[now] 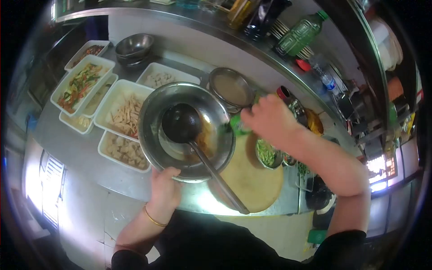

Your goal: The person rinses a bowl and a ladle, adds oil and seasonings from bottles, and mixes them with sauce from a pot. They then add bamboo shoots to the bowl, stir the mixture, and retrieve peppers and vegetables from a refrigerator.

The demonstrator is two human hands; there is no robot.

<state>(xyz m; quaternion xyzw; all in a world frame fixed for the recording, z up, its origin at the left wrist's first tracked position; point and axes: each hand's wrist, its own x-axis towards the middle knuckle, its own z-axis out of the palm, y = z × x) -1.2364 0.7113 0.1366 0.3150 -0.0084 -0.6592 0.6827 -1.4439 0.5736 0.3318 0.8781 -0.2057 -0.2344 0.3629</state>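
Observation:
My left hand [165,186] grips the near rim of a large steel bowl [153,153], thumb over the edge. Inside the bowl lies a ladle [216,173] with a dark, wide head, its long handle sticking out over the near right rim. Some brownish liquid [204,139] shows on the bowl's inner right side. My right hand [269,118] is closed around a green bottle [239,125], tipped with its neck toward the bowl's right rim. Whether anything flows from it I cannot make out. Below the bowl's right side is a round cutting board [254,184].
At left stand several white trays [100,116] of cut food. Two steel bowls [134,47] sit behind them. A pot of cloudy liquid [231,89] and a bowl of chopped greens [266,153] flank the right hand. Overhead runs a shelf [198,23] with a green plastic bottle [302,33].

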